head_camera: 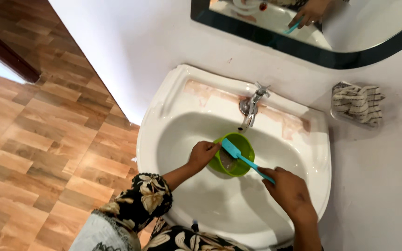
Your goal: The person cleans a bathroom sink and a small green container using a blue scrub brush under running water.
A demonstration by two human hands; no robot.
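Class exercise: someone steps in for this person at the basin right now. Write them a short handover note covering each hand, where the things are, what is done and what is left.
Left hand: grips the near-left rim of the green bowl, tilting it inside the white sink under the tap.
Right hand: holds the handle of the blue brush, bristles inside the bowl.
Nearby: striped cloth on the wall to the right; mirror above.
Done: bowl and brush brought together in the sink.
Left: no water seen running; whether the bowl is clean cannot be told, so scrubbing and rinsing probably remain.
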